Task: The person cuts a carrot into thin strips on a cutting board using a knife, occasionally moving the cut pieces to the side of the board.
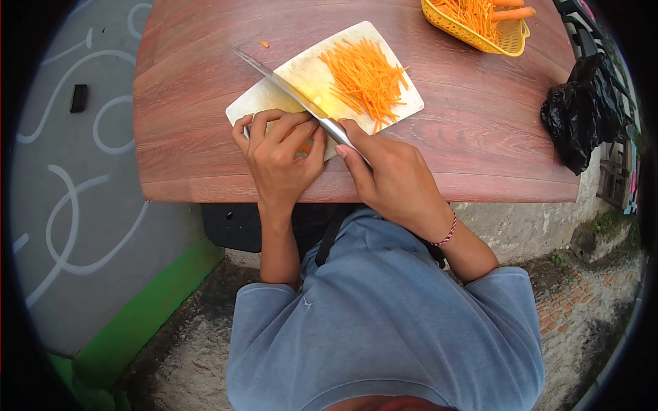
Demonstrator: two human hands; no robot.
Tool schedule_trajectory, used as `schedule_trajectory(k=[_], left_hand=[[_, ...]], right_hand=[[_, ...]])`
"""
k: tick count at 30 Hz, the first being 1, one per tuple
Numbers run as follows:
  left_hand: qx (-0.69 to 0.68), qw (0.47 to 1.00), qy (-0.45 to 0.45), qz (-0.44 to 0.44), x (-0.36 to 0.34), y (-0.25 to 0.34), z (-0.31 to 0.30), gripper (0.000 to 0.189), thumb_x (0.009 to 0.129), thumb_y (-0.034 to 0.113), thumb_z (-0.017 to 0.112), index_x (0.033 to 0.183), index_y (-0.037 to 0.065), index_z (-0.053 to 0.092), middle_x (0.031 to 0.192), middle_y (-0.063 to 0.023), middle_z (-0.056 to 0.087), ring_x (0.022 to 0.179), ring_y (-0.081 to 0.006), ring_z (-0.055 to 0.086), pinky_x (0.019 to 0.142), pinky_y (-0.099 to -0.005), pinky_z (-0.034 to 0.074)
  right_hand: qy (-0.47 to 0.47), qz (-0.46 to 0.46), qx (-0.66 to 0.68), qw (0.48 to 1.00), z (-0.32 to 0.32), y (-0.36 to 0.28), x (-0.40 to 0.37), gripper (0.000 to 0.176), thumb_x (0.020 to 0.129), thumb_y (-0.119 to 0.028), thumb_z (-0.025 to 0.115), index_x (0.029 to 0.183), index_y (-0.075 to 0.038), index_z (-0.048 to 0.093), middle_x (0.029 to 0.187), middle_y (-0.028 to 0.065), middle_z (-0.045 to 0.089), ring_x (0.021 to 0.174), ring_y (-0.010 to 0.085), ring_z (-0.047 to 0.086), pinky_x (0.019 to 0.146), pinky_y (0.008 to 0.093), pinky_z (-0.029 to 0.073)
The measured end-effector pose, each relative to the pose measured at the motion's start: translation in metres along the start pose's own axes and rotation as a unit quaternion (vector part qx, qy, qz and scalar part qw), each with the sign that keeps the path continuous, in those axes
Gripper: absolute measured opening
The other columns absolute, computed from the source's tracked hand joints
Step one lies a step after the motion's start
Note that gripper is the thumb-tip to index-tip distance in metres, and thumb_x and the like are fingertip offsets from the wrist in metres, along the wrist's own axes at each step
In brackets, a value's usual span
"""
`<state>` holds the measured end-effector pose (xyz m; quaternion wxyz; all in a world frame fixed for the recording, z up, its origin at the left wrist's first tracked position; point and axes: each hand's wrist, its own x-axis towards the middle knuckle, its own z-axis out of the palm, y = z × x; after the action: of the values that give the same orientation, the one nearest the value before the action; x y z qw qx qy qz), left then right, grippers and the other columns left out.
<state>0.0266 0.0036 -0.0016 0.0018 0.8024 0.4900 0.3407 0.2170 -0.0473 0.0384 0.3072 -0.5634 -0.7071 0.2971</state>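
My right hand [391,171] grips a large kitchen knife [291,89], its blade slanting up and left across a white cutting board [360,34]. Beside the blade, my left hand [282,154] is curled on the near left part of the board, fingertips close to the knife. Bits of orange carrot [304,147] show between the left fingers and thumb; most of that piece is hidden under the hand. A heap of thin carrot strips [367,79] lies on the right side of the board.
At the far right of the wooden table [473,130] stands a yellow basket [473,38] with carrot strips and whole carrots [514,14]. A black plastic bag [579,113] hangs at the right edge. One small carrot scrap [264,44] lies behind the board.
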Motion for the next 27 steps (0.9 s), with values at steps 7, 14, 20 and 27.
schedule_trajectory(k=[7,14,20,27], left_hand=[[-0.006,1.0,0.017,0.01,0.002,0.003,0.0,0.015,0.078,0.012,0.089,0.092,0.013,0.084,0.1,0.0049,0.081,0.098,-0.0186,0.068,0.101,-0.0424,0.037],[-0.012,1.0,0.021,0.01,0.001,0.002,0.0,0.015,0.078,0.011,0.089,0.091,0.014,0.084,0.099,0.0053,0.08,0.098,-0.0186,0.068,0.101,-0.0425,0.037],[-0.019,1.0,0.023,0.005,0.0,0.0,0.002,0.012,0.079,0.018,0.088,0.089,0.015,0.083,0.099,0.0063,0.08,0.098,-0.0187,0.067,0.104,-0.0448,0.036],[-0.02,1.0,0.009,0.001,-0.001,-0.002,0.001,0.012,0.077,0.017,0.088,0.087,0.014,0.082,0.098,0.0051,0.079,0.098,-0.0209,0.068,0.105,-0.0466,0.037]], right_hand=[[0.01,0.045,0.086,0.995,-0.023,0.006,-0.018,0.036,0.105,-0.017,0.066,0.135,0.002,0.067,0.091,0.0266,0.072,0.082,0.0456,0.071,0.071,0.0503,0.055],[0.01,0.017,0.118,0.993,-0.02,0.004,-0.019,0.036,0.105,-0.017,0.065,0.136,0.001,0.067,0.091,0.0294,0.07,0.084,0.0467,0.071,0.073,0.0501,0.055],[-0.016,0.04,0.088,0.995,-0.025,0.002,-0.022,0.035,0.105,-0.016,0.066,0.135,0.002,0.067,0.089,0.0274,0.07,0.082,0.0465,0.07,0.071,0.0504,0.054],[-0.027,0.028,-0.016,0.999,-0.023,-0.011,-0.028,0.039,0.105,-0.019,0.065,0.138,0.002,0.062,0.081,0.0228,0.07,0.072,0.042,0.07,0.065,0.0518,0.055]])
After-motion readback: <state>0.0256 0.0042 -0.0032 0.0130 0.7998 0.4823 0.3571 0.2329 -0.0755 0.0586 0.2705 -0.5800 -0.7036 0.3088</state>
